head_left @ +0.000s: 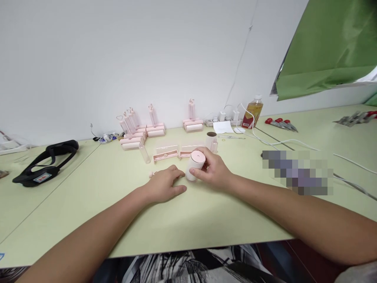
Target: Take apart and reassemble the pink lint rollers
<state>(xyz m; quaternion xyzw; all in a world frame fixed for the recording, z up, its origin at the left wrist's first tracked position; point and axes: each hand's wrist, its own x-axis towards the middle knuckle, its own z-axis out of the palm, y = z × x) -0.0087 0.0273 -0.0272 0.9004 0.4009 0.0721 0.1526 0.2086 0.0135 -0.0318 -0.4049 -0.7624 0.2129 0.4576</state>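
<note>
A white lint-roller roll [192, 171] with a round pink cap on its top end stands slightly tilted over the table. My right hand [215, 167] is wrapped round it, thumb in front and fingers behind. Just left of the roll, my left hand [166, 182] rests low on the table with thumb and fingers apart, holding nothing. Beyond its knuckles lies a small pink piece [151, 174], partly hidden. Behind my hands sit a pink roller cover [165, 156] and a second pink cover [185, 154], partly blocked by my right hand.
A clear pink tube [144, 153] stands at left; a hollow white roll [211, 138] stands at right. Several assembled pink lint rollers [156, 131] line the wall. Farther out are a black head strap [47, 165], a drink bottle [253, 112], white cables [290, 141] and red-handled tools [281, 124].
</note>
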